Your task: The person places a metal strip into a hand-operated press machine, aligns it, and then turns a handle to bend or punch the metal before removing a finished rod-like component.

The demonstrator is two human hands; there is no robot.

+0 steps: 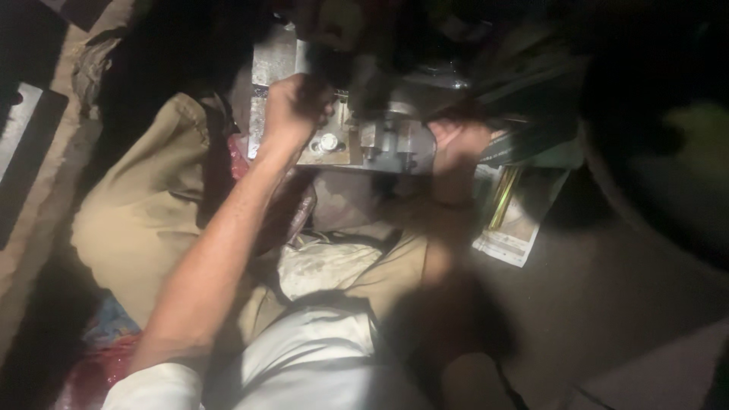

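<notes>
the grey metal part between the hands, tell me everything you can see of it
The grey metal part looks like a cast machine body, dull silver with flat faces, a round bolt or bushing on its left face and short stubs below. It sits in front of the seated person's knees, lit against a dark surround. The left hand grips its left end from above; the right hand holds its right side. Its top is lost in shadow.

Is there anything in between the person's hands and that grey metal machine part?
Nothing visible. The left hand already rests on the metal part at its left end, and the right hand touches its right side. The dim light hides finer detail.
</notes>
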